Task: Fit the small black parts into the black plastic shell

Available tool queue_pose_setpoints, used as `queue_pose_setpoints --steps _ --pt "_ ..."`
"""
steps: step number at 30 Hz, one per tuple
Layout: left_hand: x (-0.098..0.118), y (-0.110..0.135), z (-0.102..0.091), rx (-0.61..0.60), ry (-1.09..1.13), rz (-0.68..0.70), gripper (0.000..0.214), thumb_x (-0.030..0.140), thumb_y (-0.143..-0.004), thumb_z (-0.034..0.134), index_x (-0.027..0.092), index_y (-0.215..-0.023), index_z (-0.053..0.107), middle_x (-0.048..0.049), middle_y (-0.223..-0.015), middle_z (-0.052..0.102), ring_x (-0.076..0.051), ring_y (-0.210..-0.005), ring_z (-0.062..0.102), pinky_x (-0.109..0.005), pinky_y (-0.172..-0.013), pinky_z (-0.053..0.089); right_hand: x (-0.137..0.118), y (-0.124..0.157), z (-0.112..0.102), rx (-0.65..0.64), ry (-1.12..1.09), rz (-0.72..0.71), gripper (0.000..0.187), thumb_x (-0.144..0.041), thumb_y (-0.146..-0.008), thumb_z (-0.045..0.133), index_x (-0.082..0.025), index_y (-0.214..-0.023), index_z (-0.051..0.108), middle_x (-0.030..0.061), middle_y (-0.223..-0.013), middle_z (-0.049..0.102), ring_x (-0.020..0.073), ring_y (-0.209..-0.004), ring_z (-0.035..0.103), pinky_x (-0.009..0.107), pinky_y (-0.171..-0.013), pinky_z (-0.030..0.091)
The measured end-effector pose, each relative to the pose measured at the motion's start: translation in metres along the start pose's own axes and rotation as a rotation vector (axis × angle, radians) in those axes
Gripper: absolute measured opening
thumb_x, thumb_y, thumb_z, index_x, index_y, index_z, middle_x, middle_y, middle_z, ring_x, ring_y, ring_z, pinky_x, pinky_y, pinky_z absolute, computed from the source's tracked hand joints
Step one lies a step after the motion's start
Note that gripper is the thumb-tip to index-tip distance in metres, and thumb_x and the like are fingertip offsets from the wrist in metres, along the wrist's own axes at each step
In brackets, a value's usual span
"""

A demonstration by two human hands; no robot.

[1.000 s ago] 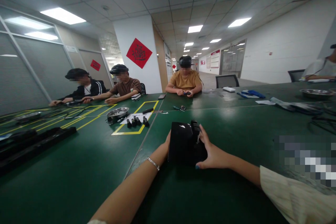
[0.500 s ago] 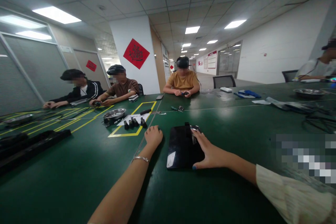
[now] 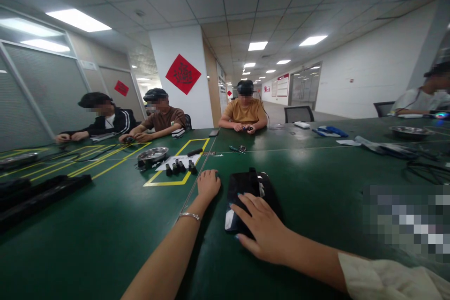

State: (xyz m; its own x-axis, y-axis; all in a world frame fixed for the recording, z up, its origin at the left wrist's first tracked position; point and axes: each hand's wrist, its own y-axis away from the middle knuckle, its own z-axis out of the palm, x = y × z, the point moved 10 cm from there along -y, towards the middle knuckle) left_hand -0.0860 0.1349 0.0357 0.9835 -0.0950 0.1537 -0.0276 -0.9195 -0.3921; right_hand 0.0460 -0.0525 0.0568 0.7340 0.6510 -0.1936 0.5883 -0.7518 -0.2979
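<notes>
My right hand [image 3: 262,229] is spread over the near right part of a flat, glossy black object [image 3: 242,185], its fingers apart. The object has a white label [image 3: 229,219] at its near left corner and a black strap-like piece at its far edge. Its exact kind I cannot make out, and my hand hides part of it. To its left, my left hand [image 3: 208,183] rests palm down on the green table, fingers loosely extended and holding nothing. Several short black cylindrical pieces [image 3: 180,166] stand beyond it on the left, near a white sheet [image 3: 172,161].
A metal bowl [image 3: 152,154] stands beyond the black pieces, within reach of a yellow tape outline [image 3: 183,181]. Pliers [image 3: 238,149] lie ahead. A long black tray [image 3: 45,197] is at left. Co-workers sit around the table; blue cloth [image 3: 330,131] and cables [image 3: 427,171] lie right.
My right hand has shifted nearer and to the left across the black object, from its right edge onto its surface. My left hand stays on the table in nearly the same place.
</notes>
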Motion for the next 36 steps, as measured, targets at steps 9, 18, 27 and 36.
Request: queue_pose_setpoints --steps 9,18,27,36 --pt "0.000 0.000 -0.006 0.058 0.026 0.002 0.033 0.024 -0.080 0.037 0.018 -0.108 0.052 -0.0080 -0.110 0.054 -0.022 -0.106 0.044 -0.036 -0.090 0.034 0.016 -0.036 0.038 -0.123 0.018 0.090 0.060 -0.056 -0.082 0.031 -0.029 -0.135 0.026 0.0098 -0.142 0.014 0.0332 -0.128 0.008 0.051 -0.100 0.006" --pt "-0.003 0.000 -0.012 0.079 0.053 -0.043 0.031 0.024 -0.081 0.036 0.018 -0.105 0.053 -0.0069 -0.108 0.056 -0.021 -0.103 0.047 -0.034 -0.088 0.035 0.001 -0.059 0.038 -0.123 0.060 0.131 0.050 -0.053 -0.083 0.026 -0.027 -0.123 0.043 0.0100 -0.139 0.023 0.0398 -0.126 0.009 0.064 -0.091 -0.004" --pt "-0.005 -0.002 -0.004 0.043 0.070 -0.031 0.032 0.025 -0.080 0.036 0.017 -0.106 0.053 -0.0080 -0.109 0.056 -0.021 -0.105 0.045 -0.033 -0.090 0.034 0.047 -0.059 0.046 -0.048 0.168 0.549 0.052 -0.034 -0.082 0.036 -0.012 -0.129 0.034 0.0249 -0.135 0.023 0.0378 -0.125 0.015 0.062 -0.091 0.001" --pt "-0.004 -0.002 0.002 0.001 0.050 0.007 0.032 0.024 -0.078 0.040 0.018 -0.107 0.053 -0.0078 -0.111 0.055 -0.023 -0.112 0.040 -0.037 -0.095 0.029 0.172 -0.037 0.032 -0.186 0.169 0.790 0.057 -0.033 -0.081 0.036 -0.014 -0.135 0.028 0.0185 -0.139 0.017 0.0308 -0.128 0.012 0.056 -0.096 0.007"
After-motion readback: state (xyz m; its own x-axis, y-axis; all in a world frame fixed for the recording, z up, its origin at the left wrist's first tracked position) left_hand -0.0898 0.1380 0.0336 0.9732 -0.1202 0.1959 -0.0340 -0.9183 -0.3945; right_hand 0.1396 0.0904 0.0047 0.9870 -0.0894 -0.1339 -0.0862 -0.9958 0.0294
